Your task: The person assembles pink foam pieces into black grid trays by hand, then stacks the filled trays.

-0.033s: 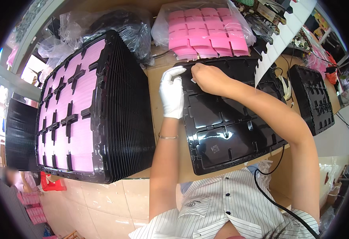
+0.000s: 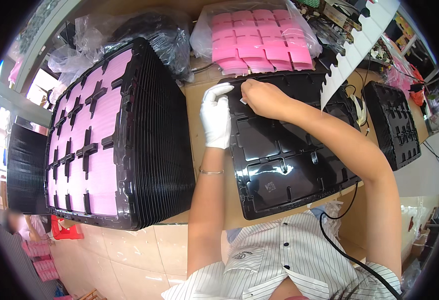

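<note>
A shiny black plastic tray (image 2: 292, 172) with moulded compartments lies in front of me on the cardboard-covered table. My left hand (image 2: 216, 116), in a white glove, is beside the tray's far left corner. Its fingers bend toward the right, apart from the thumb, and nothing shows between them. My bare right hand (image 2: 265, 99) is closed in a pinch over that same corner. A small white piece (image 2: 243, 101) shows at its fingertips; its kind is too small to tell. My right forearm crosses above the tray and hides part of it.
At left stands a tall stack of black trays (image 2: 162, 140), pink sheets (image 2: 107, 170) in its top one. Bagged pink dividers (image 2: 259, 40) lie at the back. A white toothed strip (image 2: 352, 60) juts in above the tray. More black trays (image 2: 392, 122) stand right; a cable hangs nearby.
</note>
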A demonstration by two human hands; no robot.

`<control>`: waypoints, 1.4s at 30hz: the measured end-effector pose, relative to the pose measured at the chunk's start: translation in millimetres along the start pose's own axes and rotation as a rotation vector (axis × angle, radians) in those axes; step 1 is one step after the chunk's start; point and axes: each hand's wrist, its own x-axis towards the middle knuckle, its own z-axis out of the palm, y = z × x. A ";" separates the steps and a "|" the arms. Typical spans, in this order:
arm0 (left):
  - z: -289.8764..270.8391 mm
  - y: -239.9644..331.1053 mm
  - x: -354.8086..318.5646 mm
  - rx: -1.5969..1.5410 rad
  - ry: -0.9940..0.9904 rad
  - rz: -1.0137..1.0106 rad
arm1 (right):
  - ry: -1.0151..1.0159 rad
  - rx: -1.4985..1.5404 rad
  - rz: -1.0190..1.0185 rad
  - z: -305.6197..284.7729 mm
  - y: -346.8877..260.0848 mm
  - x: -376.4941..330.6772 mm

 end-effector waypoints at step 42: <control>-1.6 -3.0 2.4 0.033 0.010 0.016 | -0.340 1.261 0.483 -52.0 -28.7 -118.8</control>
